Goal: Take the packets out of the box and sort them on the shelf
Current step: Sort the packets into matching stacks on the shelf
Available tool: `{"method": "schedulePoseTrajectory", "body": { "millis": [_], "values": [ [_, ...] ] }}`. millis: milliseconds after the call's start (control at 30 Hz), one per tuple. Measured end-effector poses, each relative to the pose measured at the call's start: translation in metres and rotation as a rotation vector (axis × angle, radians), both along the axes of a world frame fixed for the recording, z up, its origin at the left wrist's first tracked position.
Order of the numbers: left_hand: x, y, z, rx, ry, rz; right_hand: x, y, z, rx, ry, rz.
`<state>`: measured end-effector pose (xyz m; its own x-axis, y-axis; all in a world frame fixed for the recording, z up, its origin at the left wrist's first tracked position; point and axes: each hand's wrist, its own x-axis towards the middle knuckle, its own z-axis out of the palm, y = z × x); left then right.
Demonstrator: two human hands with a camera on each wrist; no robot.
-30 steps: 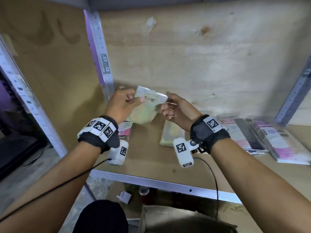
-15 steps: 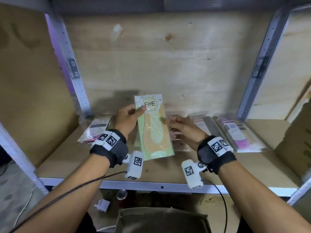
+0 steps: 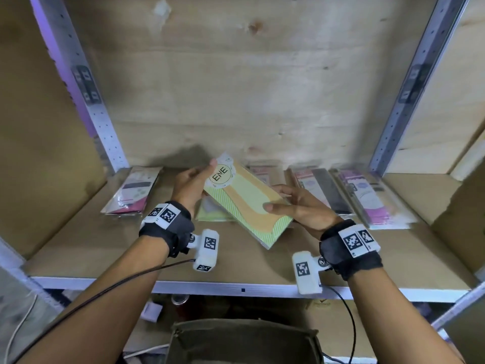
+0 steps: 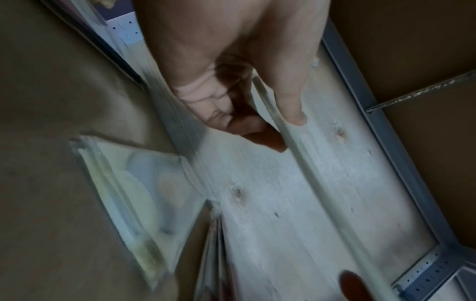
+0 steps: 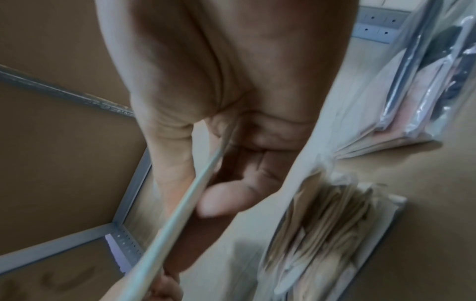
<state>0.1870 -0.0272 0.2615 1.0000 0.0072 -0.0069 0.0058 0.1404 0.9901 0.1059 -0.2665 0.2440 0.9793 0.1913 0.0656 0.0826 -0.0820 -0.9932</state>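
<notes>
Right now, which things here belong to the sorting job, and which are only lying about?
Job:
- green packet, held by left hand and right hand
- packets on shelf: pink, green pile, purple

Lying about:
- white block on the floor
- cables

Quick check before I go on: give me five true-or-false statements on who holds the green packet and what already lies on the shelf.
1. Both hands hold the green packet. True: left hand at its label end, right hand at the other.
2. The packet lies flat on the shelf. False: it is held above the board, tilted.
3. Another green packet lies under it. True.
4. The pink packets are all left of the hands. False: most lie to the right; one pink packet lies left.
5. The right hand is empty. False: its thumb and fingers pinch the packet.
</notes>
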Motion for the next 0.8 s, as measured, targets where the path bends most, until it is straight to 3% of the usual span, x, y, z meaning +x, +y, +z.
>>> {"method": "schedulePoseTrajectory", "body": {
  "millis": [100, 200, 367, 567, 667, 800],
  "values": [
    [0.011, 0.006, -0.005, 0.048, -0.011, -0.046, 0.006, -0.009, -0.004, -0.002, -0.024, -0.011],
    [0.017, 0.008, -0.008, -0.029, 0.029, -0.106, 0.009, -0.013, -0.007, -0.002, -0.034, 0.004],
    [0.019, 0.009, 0.002, -0.187, 0.093, -0.354, 0.015, -0.019, -0.009, 0.125, -0.021, 0.067],
    [0.023, 0.010, -0.005, -0.176, 0.135, -0.191, 0.017, -0.009, -0.008, 0.135, 0.013, -0.019],
    [0.025, 0.021, -0.008, -0.213, 0.140, -0.230, 0.019, 0.001, -0.002, 0.235, 0.064, -0.072],
    [0.023, 0.033, -0.013, -0.039, 0.115, -0.414, 0.029, 0.021, 0.011, 0.346, 0.090, -0.172]
  ]
}}
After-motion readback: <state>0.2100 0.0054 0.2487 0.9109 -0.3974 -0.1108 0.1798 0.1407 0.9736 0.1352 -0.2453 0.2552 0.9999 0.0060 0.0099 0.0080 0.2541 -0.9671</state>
